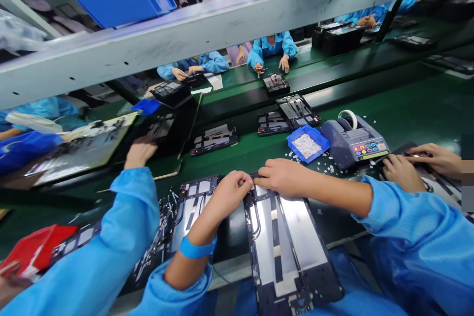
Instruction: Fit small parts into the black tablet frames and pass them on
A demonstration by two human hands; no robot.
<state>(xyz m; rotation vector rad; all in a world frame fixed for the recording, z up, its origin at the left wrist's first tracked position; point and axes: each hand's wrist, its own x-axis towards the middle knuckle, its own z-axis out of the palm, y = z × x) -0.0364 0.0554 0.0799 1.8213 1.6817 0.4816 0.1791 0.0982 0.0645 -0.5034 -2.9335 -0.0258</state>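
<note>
The open-backed device (285, 247) lies across the near edge of the tabletop (244, 153): its far end is over the green surface, while its lower part juts out past the edge toward the person. Both hands meet at its far left corner. The left hand (231, 190), below a blue wristband (199, 248), has thumb and forefinger drawn together there; the right hand (279, 177) lies along the far rim with fingers bent down, nearly touching the left. Whether either pinches something small is hidden.

On the left, a second device (192, 212) sits near the same edge, a narrow green gap separating it from the first; loose dark strips (161, 237) spread beside it, and a co-worker's sleeve (129, 217) crosses there. Beyond the far end, a wider band of green runs up to a lone device (215, 138) and two overlapping ones. Far right of the corner, a blue tray (323, 149) of white bits touches or nearly touches the tape dispenser (340, 148), with scraps scattered near both. A co-worker's hands (402, 173) bound the right side.
</note>
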